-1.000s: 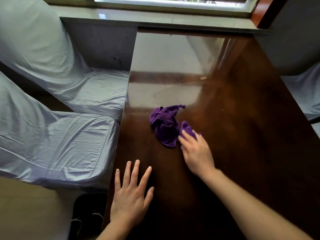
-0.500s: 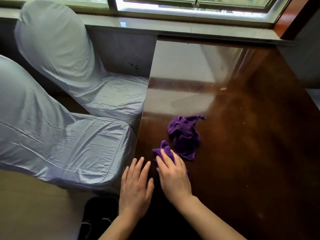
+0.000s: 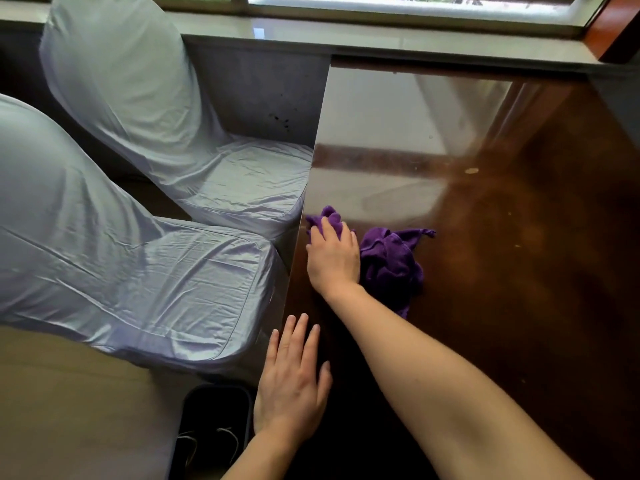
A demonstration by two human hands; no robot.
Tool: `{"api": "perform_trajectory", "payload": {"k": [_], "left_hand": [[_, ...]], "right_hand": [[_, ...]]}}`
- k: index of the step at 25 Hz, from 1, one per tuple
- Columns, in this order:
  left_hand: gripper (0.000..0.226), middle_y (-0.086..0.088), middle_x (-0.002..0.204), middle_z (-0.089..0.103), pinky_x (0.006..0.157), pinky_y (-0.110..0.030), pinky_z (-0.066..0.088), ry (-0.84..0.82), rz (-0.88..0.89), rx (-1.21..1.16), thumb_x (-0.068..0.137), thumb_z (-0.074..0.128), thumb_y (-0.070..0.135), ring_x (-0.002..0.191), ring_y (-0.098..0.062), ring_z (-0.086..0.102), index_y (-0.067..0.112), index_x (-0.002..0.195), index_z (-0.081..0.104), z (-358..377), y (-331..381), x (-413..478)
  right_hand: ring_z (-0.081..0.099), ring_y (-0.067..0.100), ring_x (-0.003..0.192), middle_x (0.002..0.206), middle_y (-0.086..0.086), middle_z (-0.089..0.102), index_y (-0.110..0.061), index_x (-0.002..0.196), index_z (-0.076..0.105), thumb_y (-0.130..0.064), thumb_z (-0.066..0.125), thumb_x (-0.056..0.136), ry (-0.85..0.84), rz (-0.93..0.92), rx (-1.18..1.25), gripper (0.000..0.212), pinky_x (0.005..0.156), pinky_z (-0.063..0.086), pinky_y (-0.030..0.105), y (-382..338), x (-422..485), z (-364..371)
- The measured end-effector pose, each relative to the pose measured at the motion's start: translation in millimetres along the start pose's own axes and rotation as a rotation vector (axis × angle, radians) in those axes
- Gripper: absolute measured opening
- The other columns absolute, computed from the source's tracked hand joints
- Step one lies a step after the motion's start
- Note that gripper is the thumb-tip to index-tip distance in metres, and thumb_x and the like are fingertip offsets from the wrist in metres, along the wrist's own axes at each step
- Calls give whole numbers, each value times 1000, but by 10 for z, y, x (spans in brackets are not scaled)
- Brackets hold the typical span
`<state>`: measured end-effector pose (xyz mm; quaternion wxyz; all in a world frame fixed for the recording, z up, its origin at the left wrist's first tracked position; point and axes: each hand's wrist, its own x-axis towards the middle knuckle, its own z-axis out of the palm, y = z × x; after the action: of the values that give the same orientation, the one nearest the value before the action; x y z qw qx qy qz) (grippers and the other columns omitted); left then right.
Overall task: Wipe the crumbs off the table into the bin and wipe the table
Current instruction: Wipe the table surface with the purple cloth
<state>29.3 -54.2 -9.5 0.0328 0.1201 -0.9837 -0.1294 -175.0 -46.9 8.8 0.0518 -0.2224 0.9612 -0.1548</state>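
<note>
1. Clearly we are mid-wipe: our right hand [image 3: 333,255] presses one end of the purple cloth [image 3: 393,263] flat against the table [image 3: 519,271] right at its left edge, about 9 o'clock from the table's middle, while the rest of the cloth lies bunched just beside the hand at 3 o'clock.
2. Crumbs are left, we judge: a pale fleck [image 3: 471,171] sits toward 1 o'clock from the cloth, well apart from it, and a few finer specks dot the dark wood farther right (too small to be sure of).
3. The bin [image 3: 214,403] stands on the floor below the table's left edge, near 7 o'clock from the cloth; whether any crumbs are in it we cannot tell.
4. Our right arm reaches across from 5 o'clock, wrist low, fingers spread over the cloth and pinning it down, not clenched round it.
5. Our left hand [image 3: 294,379] lies palm down at the table edge above the bin, fingers straight and together, grasping nothing.
6. Two covered chairs [image 3: 138,237] stand at the left.
</note>
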Motion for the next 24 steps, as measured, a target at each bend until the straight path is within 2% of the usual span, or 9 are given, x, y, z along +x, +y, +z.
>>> {"api": "perform_trajectory", "payload": {"k": [3,5,11,15,16,19,20,22,24], "left_hand": [[58,-18,151,39,113,-50,21,-26,-51,8,85,46,39,143,-34,29,13,137,51,-31,-2,-3],[60,-21,151,38,113,-51,19,-37,-89,31,84,45,42,143,-37,28,17,137,51,-20,14,-20],[60,-21,149,41,111,-51,22,-13,-86,15,82,44,44,140,-40,33,18,135,54,30,-33,8],[60,-23,147,42,110,-51,23,-9,-86,12,82,43,43,139,-41,35,16,134,55,37,-15,9],[60,-23,147,42,110,-51,23,-19,-86,12,82,43,44,138,-41,35,16,134,55,19,-9,8],[61,-23,148,41,110,-51,23,-19,-92,5,82,41,44,139,-41,33,16,134,55,-3,5,13],[61,-23,148,41,111,-51,22,-29,-94,9,83,40,45,140,-41,32,15,134,54,-18,19,13],[62,-23,149,40,112,-52,21,-47,-94,14,84,38,46,141,-41,31,15,135,53,-62,46,-1],[64,-22,150,38,115,-54,22,-52,-103,7,85,35,48,143,-39,27,16,138,50,-88,60,-8]], "right_hand": [[33,41,141,155,7,40,-21,141,48,-39,43,97,15,-136,-42,48,119,22,51,136,-472,54],[33,41,141,154,9,40,-19,142,47,-39,44,97,3,-135,-65,50,119,23,51,220,-489,65],[22,38,145,160,6,28,-19,147,36,-36,39,100,10,36,-55,50,122,11,51,133,-127,37],[9,39,148,163,8,17,-25,150,31,-49,42,97,-7,-43,50,59,122,5,51,157,-244,-100],[11,39,148,162,9,20,-25,149,35,-48,44,97,30,-79,116,58,122,8,51,195,-330,-163],[38,35,136,148,12,46,-13,137,54,-31,51,97,232,-160,311,43,116,31,46,389,-716,-270],[45,31,131,142,11,52,-12,133,57,-26,52,97,247,-147,343,39,112,37,43,478,-851,-272],[49,26,126,136,9,56,-10,132,58,-18,54,96,169,-124,317,37,109,42,42,685,-1062,-297],[48,26,131,139,11,55,-8,134,56,-9,57,92,74,-176,190,42,112,40,39,913,-1123,-349]]}}
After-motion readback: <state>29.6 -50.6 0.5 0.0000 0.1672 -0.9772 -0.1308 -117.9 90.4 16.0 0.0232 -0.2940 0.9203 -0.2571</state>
